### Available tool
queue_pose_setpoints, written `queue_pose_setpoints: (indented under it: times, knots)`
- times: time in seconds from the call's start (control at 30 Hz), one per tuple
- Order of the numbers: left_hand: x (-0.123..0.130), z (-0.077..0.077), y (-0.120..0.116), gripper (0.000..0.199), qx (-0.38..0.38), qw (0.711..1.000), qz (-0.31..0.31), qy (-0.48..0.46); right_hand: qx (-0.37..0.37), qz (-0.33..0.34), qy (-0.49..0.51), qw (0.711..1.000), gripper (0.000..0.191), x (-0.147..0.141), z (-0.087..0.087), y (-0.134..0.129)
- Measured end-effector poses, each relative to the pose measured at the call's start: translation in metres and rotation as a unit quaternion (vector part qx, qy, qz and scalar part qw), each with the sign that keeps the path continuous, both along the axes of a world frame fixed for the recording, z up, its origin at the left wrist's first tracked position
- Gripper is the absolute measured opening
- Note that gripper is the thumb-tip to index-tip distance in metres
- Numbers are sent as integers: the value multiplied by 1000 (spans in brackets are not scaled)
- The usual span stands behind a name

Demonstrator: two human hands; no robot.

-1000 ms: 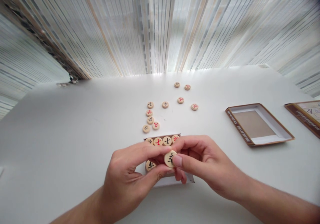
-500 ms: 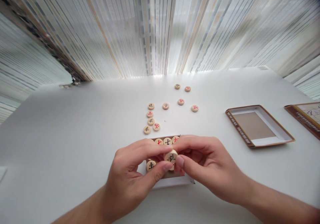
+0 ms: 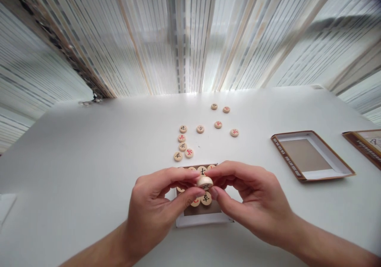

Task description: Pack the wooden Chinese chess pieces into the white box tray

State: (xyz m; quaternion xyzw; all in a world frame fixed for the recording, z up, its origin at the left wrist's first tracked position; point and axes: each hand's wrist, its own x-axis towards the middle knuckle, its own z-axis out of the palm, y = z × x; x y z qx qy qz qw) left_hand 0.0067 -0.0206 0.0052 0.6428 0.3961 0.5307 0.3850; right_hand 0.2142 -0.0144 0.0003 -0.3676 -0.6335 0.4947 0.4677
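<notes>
Between the fingertips of my left hand [image 3: 166,199] and my right hand [image 3: 250,195] is a round wooden Chinese chess piece [image 3: 204,182], tilted so that its pale edge shows and its black character faces down toward me. Both hands are closed on it, thumbs below and forefingers above. Under them lies a shallow box [image 3: 202,219] with rows of pieces marked in red or black. One black-marked piece [image 3: 206,198] shows just below the held one. My fingers hide much of the box.
Several loose chess pieces [image 3: 182,146] lie on the white table [image 3: 89,171] beyond the box. An open box lid [image 3: 306,154] rests to the right, with another printed box part [image 3: 364,142] at the far right edge. A striped curtain [image 3: 193,37] hangs behind the table.
The held piece has tipped; its face was turned toward me before and now its edge shows. The whole view has shifted slightly, moving the table things a little right and down.
</notes>
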Motion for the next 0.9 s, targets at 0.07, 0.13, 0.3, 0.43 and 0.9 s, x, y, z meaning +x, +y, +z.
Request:
queue_pose_setpoints:
  times: [0.07,0.13,0.3,0.43,0.9]
  knots:
    - [0,0,0,34,5,1000,-4,-7,-2,2,6,1000,19,-1,0,0]
    - [0,1,0,34,9,1000,-7,-11,-5,4,9,1000,19,-2,1,1]
    - [-1,3,1,32,18,1000,-12,-13,-33,19,27,999,24,-3,2,1]
    - [-1,1,3,34,12,999,-26,-18,-81,31,54,995,31,0,2,-1]
    - [-1,5,4,37,-220,963,-119,-98,-300,92,201,928,27,0,5,9]
